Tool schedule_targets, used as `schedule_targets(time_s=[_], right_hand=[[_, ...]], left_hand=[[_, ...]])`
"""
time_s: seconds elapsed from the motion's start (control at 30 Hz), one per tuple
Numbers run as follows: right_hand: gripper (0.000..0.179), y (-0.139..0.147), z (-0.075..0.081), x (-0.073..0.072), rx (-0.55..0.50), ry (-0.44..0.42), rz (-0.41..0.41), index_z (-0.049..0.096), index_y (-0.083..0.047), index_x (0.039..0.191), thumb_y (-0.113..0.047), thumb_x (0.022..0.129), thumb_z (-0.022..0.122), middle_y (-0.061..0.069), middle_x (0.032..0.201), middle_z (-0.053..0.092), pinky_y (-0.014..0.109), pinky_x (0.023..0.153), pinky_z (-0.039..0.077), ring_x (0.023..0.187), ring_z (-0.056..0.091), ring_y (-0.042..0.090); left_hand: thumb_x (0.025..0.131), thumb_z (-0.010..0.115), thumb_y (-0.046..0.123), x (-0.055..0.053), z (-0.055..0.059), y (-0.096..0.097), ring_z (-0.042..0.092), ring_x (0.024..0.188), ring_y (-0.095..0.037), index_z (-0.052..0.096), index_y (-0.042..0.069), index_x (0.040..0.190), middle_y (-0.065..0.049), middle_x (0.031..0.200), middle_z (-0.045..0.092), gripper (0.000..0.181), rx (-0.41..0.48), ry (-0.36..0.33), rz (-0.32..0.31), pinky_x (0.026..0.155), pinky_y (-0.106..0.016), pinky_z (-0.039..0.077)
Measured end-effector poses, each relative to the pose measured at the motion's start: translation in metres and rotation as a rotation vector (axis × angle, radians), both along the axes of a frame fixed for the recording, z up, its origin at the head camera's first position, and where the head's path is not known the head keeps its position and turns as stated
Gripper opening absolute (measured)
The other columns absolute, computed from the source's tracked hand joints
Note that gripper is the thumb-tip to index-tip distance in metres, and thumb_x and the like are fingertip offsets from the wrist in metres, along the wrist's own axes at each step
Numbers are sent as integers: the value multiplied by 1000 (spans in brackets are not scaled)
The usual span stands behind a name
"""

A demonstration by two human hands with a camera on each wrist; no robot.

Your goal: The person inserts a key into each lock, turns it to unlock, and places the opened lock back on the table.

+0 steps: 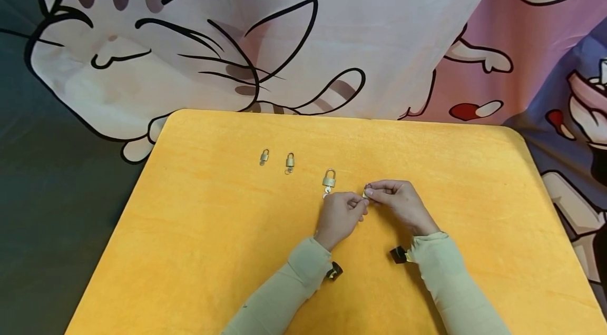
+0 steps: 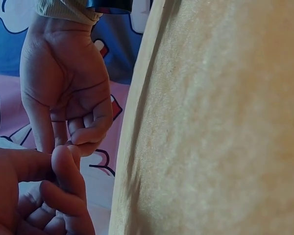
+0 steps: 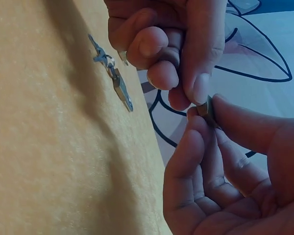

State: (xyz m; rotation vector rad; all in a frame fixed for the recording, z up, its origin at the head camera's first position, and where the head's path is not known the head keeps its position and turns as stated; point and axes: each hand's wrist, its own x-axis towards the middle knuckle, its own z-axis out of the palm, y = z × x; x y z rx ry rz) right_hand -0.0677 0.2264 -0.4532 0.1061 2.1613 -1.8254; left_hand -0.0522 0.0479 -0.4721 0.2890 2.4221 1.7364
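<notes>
My right hand (image 1: 397, 200) pinches a small brass padlock (image 3: 207, 111) between thumb and fingers, a little above the table. From the other side my left hand (image 1: 339, 216) brings its thumb and fingertips together at the padlock's end. Whatever they pinch there is hidden by the fingers. Just beyond the left hand lies a larger brass padlock (image 1: 329, 181), its keys (image 1: 327, 190) at its lower end. Two smaller padlocks, a middle one (image 1: 290, 161) and a left one (image 1: 264, 156), lie farther left, each with small keys attached.
The yellow table (image 1: 213, 250) spreads under both arms, its far edge close behind the padlocks. A cloth (image 1: 403, 24) printed with cartoon animals hangs beyond it. Dark wrist bands with small devices (image 1: 399, 255) sit at both cuffs.
</notes>
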Motion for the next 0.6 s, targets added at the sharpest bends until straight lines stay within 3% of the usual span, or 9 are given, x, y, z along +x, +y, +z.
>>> schedule_targets(time_s=[0.13,0.37,0.6], right_hand=[[37,-2,-1,0,10,6,-11,66,14,119,-15,96,70,18,109,73,29,79,57,88,70,12],[34,-2,-2,0,46,10,-25,68,12,116,-14,95,71,14,105,74,29,79,57,87,70,11],[33,0,-1,1,86,12,-30,70,11,114,-15,95,72,15,105,74,30,79,57,87,70,12]], left_hand=[[95,70,14,1,1,1,59,52,1,78,5,83,9,65,67,16,-5,-12,18,45,-21,44],[95,70,13,2,2,4,58,51,1,76,4,82,1,64,69,17,-30,2,15,44,-21,43],[95,71,15,0,-1,7,56,50,4,77,6,82,10,61,65,17,-73,15,9,46,-19,45]])
